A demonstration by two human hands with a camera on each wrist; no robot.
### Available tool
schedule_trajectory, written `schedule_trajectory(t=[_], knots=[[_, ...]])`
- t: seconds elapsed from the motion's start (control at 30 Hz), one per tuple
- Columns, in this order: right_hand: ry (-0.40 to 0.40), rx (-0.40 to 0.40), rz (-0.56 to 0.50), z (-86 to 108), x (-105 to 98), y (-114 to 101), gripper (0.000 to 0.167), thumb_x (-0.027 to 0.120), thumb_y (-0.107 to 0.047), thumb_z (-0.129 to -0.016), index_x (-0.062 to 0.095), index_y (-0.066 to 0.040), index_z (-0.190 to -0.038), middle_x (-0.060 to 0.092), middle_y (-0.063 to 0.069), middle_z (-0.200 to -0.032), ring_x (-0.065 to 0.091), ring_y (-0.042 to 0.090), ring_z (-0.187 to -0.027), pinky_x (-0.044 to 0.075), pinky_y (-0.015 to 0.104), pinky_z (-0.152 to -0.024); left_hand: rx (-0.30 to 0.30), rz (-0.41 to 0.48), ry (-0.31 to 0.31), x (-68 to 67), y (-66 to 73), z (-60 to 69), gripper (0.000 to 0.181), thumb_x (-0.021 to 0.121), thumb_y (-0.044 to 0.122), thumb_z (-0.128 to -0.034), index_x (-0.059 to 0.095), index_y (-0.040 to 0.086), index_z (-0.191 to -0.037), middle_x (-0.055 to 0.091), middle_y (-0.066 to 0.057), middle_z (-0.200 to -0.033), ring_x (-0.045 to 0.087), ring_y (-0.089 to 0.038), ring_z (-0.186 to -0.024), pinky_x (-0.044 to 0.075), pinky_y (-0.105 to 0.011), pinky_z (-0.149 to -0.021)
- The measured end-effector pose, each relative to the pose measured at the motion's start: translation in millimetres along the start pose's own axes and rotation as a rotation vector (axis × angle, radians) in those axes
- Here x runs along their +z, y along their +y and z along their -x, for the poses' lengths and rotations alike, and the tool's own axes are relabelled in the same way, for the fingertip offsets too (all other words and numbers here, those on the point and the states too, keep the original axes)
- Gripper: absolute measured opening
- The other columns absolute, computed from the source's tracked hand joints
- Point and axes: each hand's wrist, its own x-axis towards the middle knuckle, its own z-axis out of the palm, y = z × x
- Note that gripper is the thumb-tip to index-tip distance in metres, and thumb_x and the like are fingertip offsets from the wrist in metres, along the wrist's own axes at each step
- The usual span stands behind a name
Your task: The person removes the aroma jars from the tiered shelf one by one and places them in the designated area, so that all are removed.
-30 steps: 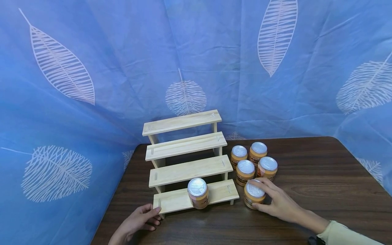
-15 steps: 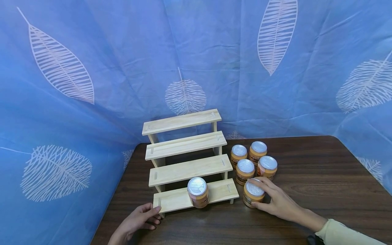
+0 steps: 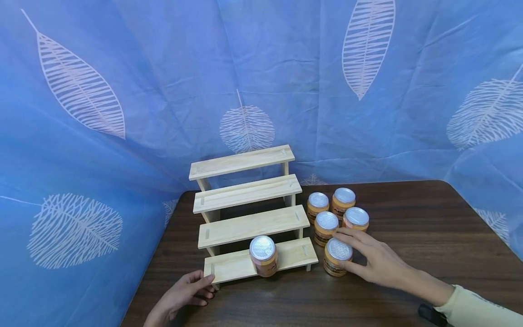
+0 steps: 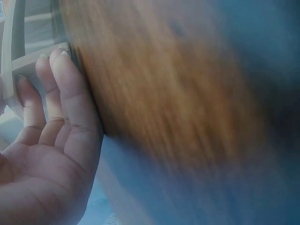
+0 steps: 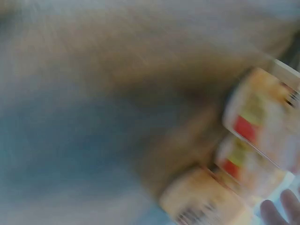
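A four-tier wooden display rack (image 3: 253, 222) stands on the dark table. My left hand (image 3: 180, 293) holds the left end of its lowest tier, thumb on top; in the left wrist view its fingers (image 4: 70, 89) lie against the end support. One jar with a silver lid and orange label (image 3: 264, 263) sits on that lowest tier. My right hand (image 3: 382, 263) is at the front jar (image 3: 335, 268) right of the rack, fingers spread above and beside its lid; contact is unclear. In the right wrist view, fingertips (image 5: 272, 213) show at the corner near blurred jars (image 5: 262, 117).
Several similar jars (image 3: 327, 234) stand grouped behind the front jar, close to the rack's right side. The brown table (image 3: 429, 227) extends right of them. A blue cloth with white leaf prints (image 3: 286, 68) hangs behind the table.
My right hand has loosened its grip on the front jar, its fingers spreading and the hand shifting slightly right. That jar stays in place. My left hand keeps its hold on the rack.
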Motion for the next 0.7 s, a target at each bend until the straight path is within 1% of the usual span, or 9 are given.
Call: schedule_trajectory(t=[0.07,0.13,0.2,0.3,0.4,0.5,0.53,0.6,0.7], knots=[[-0.014,-0.037,0.031,-7.5,-14.4,-3.2,0.064,0.085,-0.037,-0.080,0.060,-0.024,-0.138,0.060,0.002,-0.139,0.058,0.030,-0.126,0.058,0.046,-0.082,0.003,0.003,0.001,0.3,0.3,0.2,0.034,0.057,0.043,-0.1018,0.058,0.010,-0.094,0.067,-0.002,-0.094,0.068,-0.013,-0.084,0.059,-0.031,-0.072],[-0.035,-0.082,0.053,-16.2,-28.9,-6.1,0.059,0.084,-0.035,-0.081,0.063,-0.023,-0.135,0.063,0.002,-0.135,0.061,0.025,-0.122,0.057,0.047,-0.083,0.006,0.005,0.002,0.7,0.6,0.4,0.034,0.058,0.043,-0.1014,0.058,0.010,-0.094,0.067,-0.002,-0.093,0.068,-0.013,-0.084,0.058,-0.031,-0.072],[-0.074,-0.121,0.070,-26.2,-42.8,-8.8,0.053,0.082,-0.035,-0.083,0.065,-0.022,-0.132,0.065,0.000,-0.131,0.064,0.022,-0.118,0.057,0.045,-0.083,0.007,0.005,0.001,1.1,0.8,0.6,0.035,0.058,0.044,-0.1010,0.058,0.010,-0.094,0.067,-0.002,-0.093,0.068,-0.013,-0.084,0.058,-0.030,-0.072],[-0.184,-0.157,0.104,-43.4,-62.4,-13.3,0.044,0.079,-0.039,-0.087,0.067,-0.025,-0.127,0.067,-0.005,-0.125,0.065,0.016,-0.111,0.057,0.041,-0.078,0.008,0.007,-0.001,0.7,0.9,0.8,0.035,0.059,0.044,-0.1006,0.058,0.010,-0.094,0.067,-0.002,-0.093,0.068,-0.012,-0.084,0.058,-0.030,-0.072],[-0.317,-0.154,0.137,-60.1,-78.3,-18.4,0.039,0.075,-0.043,-0.089,0.067,-0.028,-0.124,0.067,-0.007,-0.123,0.065,0.016,-0.109,0.056,0.041,-0.077,0.011,0.008,-0.001,0.6,0.3,0.8,0.035,0.059,0.044,-0.1004,0.058,0.009,-0.095,0.067,-0.002,-0.093,0.068,-0.012,-0.084,0.058,-0.030,-0.072],[-0.404,-0.142,0.160,-75.3,-87.8,-23.5,0.038,0.073,-0.045,-0.090,0.068,-0.027,-0.123,0.067,-0.005,-0.122,0.065,0.019,-0.108,0.056,0.044,-0.076,0.009,0.007,0.003,0.9,0.2,0.6,0.035,0.059,0.044,-0.1005,0.058,0.009,-0.095,0.067,-0.002,-0.093,0.068,-0.012,-0.084,0.058,-0.030,-0.072],[-0.419,-0.142,0.165,-79.8,-89.1,-25.4,0.039,0.073,-0.045,-0.090,0.068,-0.026,-0.124,0.067,-0.004,-0.123,0.065,0.019,-0.109,0.055,0.044,-0.077,0.008,0.007,0.005,1.0,0.3,0.7,0.035,0.059,0.044,-0.1004,0.058,0.009,-0.095,0.067,-0.002,-0.093,0.068,-0.012,-0.084,0.058,-0.030,-0.072],[-0.439,-0.149,0.173,-88.3,-89.9,-28.9,0.039,0.073,-0.045,-0.090,0.068,-0.026,-0.124,0.066,-0.005,-0.120,0.064,0.016,-0.102,0.054,0.041,-0.074,0.007,0.006,0.010,1.5,0.6,0.6,0.036,0.059,0.044,-0.1003,0.059,0.009,-0.096,0.067,-0.002,-0.093,0.068,-0.012,-0.084,0.058,-0.030,-0.072],[-0.457,-0.181,0.184,-98.9,-88.2,-34.8,0.040,0.071,-0.046,-0.091,0.067,-0.026,-0.125,0.067,-0.005,-0.122,0.065,0.018,-0.105,0.055,0.043,-0.076,0.012,0.004,0.010,1.9,1.1,0.5,0.036,0.060,0.045,-0.0998,0.059,0.009,-0.096,0.067,-0.001,-0.093,0.068,-0.012,-0.084,0.058,-0.030,-0.072]])
